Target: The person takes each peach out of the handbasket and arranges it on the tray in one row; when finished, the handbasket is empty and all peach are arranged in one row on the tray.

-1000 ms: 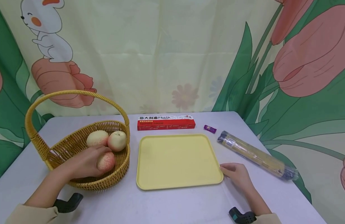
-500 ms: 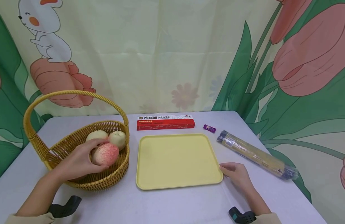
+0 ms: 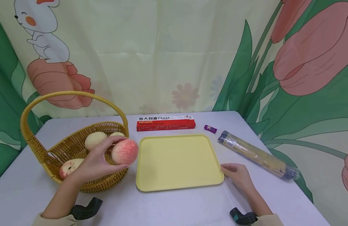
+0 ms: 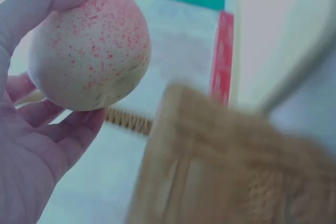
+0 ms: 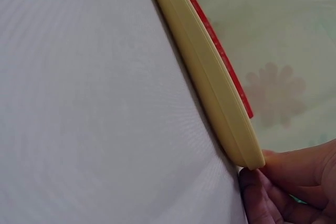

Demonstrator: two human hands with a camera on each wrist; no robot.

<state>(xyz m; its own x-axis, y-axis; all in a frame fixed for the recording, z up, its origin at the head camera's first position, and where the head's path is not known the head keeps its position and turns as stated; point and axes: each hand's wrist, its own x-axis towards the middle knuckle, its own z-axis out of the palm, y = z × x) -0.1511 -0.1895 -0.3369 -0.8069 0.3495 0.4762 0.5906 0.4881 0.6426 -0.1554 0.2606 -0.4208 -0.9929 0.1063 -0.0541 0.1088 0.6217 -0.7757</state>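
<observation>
My left hand (image 3: 97, 161) grips a pink-speckled peach (image 3: 124, 152) between thumb and fingers, raised at the right rim of a wicker basket (image 3: 113, 180). In the left wrist view, the pale underside of the peach (image 4: 92, 51) shows, with fingertips beneath it. Three other peaches stay in the basket: a pale one (image 3: 95, 140) at the back, one partly behind the hand, and a speckled one (image 3: 69, 168) at the left. My right hand (image 3: 238, 177) pinches the right edge of a yellow tray (image 3: 179, 163) near its front corner; the right wrist view shows the thumb on the tray rim (image 5: 215, 87).
Behind the tray lies a red and white pasta box (image 3: 166, 123). A small purple packet (image 3: 210, 129) sits to its right. Along the right side is a clear-wrapped bundle of dry noodles (image 3: 258, 155). The basket's tall handle (image 3: 75, 93) arches over the peaches.
The left hand has lifted the peach out of the basket and carried it right toward the tray. A speckled peach at the basket's left has come into view. The right hand stays put.
</observation>
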